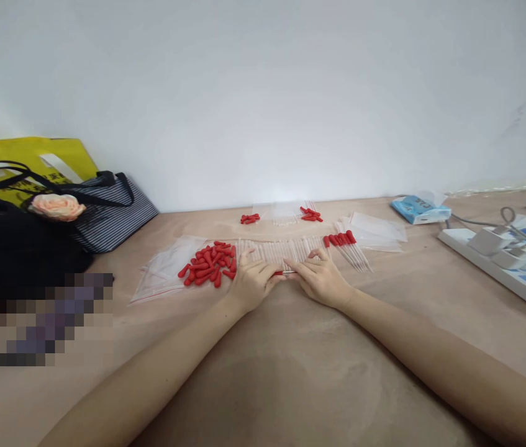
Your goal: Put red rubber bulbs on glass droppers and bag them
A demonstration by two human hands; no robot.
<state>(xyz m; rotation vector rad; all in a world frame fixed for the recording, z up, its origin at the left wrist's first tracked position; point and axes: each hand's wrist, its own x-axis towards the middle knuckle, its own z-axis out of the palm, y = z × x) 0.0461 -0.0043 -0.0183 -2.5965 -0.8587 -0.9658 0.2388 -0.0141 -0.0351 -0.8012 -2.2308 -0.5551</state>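
Near the middle of the table, my left hand [254,280] pinches a small red rubber bulb [279,273]. Facing it, my right hand [322,279] grips a thin clear tube [290,272] whose end meets the bulb. Just beyond both hands lies a row of clear tubes [272,251]. A pile of loose red bulbs [209,264] rests left of my left hand. To the right of my right hand, several tubes with red bulbs on their ends [349,248] lie side by side. My fingers partly hide the held pieces.
Clear plastic bags [164,267] lie at the left, with more bags [377,231] at the right. Small groups of red bulbs [312,214] sit near the wall. A striped bag [113,211] stands left; a tissue pack [418,209] and power strip [500,264] are right.
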